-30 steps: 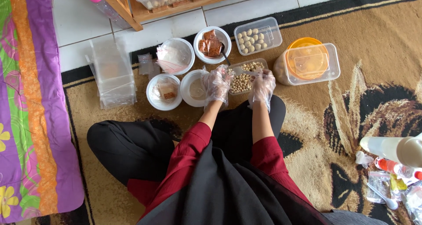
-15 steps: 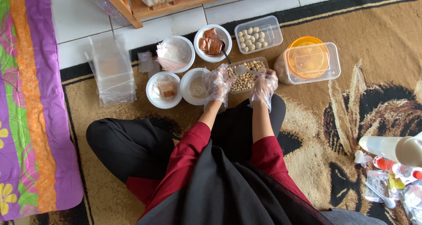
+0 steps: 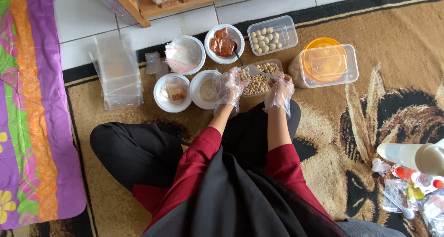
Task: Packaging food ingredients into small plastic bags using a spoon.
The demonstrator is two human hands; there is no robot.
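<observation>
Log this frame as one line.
left hand: gloved, by white bowl | right hand: gloved, holds spoon over tub of balls | seated on rug

1. Floor: white square tiles w/ grey grout (image 3: 88, 15), visible along the top edge.
2. Brown-and-tan patterned carpet w/ black border (image 3: 384, 107) covers most of the floor; dark swirl motifs at right.
3. Purple, orange & green flowered cloth (image 3: 32, 126) lies along the left side, over tile & carpet edge.
4. Light wooden furniture frame w/ slanted leg (image 3: 134, 8) stands on the tiles at top, low shelf attached.
5. Light: soft, even daylight, no hard shadows.
</observation>
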